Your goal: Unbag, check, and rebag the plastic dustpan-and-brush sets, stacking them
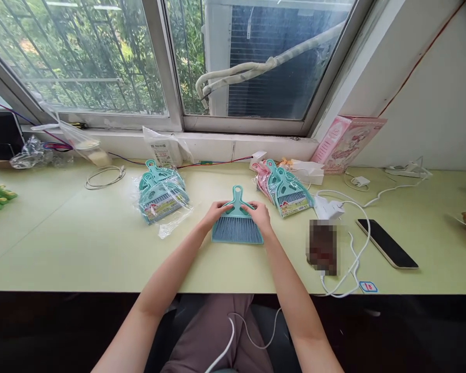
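Observation:
In the middle of the table lies a small teal brush and dustpan set (237, 228), its grey-blue bristles toward me and its looped handle pointing at the window. My left hand (216, 211) grips its left side, thumb on top. On the right side my right hand (259, 213) holds it the same way. The fingers under the edges are hidden. To the left sits a stack of teal brush and dustpan sets (161, 194) in clear plastic wrap. Another wrapped group of teal and pink sets (287, 189) lies to the right.
On the right are white charging cables (359, 254), a charger plug (328, 207), a blurred-out device (322, 248) and a black phone (388, 243). A pink box (349, 142) stands by the wall. A coiled cable (105, 177) and a plastic bag with a cup (89, 145) lie left.

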### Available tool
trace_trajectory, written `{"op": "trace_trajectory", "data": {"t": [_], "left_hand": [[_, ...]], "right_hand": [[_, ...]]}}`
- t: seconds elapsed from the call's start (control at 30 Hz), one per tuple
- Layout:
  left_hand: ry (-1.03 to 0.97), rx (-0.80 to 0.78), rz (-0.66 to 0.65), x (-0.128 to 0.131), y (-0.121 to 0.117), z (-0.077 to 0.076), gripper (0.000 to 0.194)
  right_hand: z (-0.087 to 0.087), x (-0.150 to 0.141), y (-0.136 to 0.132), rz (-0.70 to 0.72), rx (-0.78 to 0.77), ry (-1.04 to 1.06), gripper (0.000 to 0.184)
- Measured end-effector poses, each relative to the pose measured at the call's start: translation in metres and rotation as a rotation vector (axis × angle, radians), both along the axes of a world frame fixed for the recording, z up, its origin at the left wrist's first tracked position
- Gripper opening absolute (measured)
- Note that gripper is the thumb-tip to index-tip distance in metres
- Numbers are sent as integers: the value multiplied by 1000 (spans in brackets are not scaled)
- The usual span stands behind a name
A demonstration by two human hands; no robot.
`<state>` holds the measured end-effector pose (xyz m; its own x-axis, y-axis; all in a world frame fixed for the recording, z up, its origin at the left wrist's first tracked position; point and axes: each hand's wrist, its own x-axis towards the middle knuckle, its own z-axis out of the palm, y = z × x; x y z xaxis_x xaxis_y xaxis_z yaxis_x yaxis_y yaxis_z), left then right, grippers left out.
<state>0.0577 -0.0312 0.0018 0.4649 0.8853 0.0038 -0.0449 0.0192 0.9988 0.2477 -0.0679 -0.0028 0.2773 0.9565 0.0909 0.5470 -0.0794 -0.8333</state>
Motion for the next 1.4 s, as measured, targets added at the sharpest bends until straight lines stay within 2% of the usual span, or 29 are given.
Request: {"op": "trace_trajectory", "data": {"t": [0.13,0.3,0.43,0.53,0.6,0.67,0.77,0.87,1.03,1.17,1.4], "left_hand": [[-29,17,10,-1,1,2,47],[-18,83,15,-3,2,6,44],[-32,77,12,-7,3,8,44],[-75,-13,101,-12,8,6,42],[-163,-117,198,-18,14,4,40],[-290,-243,306,-24,22,1,35],[-467,-407,411,-31,31,-2,27],[-548,-462,426,-33,34,-3,29],[-621,-460,502,-30,29,-4,27],[-657,-407,499,-28,26,-1,29],[-657,-393,475,-27,25,-1,34]], "right_hand": [[-8,-3,3,-60,-2,148,32],[-10,-8,3,-89,28,236,35],[-6,-5,4,19,63,335,43],[-3,7,6,76,84,413,54],[-2,17,6,-10,135,324,50],[-3,25,5,-89,168,117,36],[-6,28,1,-43,82,-219,33],[-6,23,-4,10,-47,-421,38],[0,20,-8,33,-172,-439,30],[1,22,-7,49,-167,-453,20],[0,19,-8,160,-136,-399,13]]}}
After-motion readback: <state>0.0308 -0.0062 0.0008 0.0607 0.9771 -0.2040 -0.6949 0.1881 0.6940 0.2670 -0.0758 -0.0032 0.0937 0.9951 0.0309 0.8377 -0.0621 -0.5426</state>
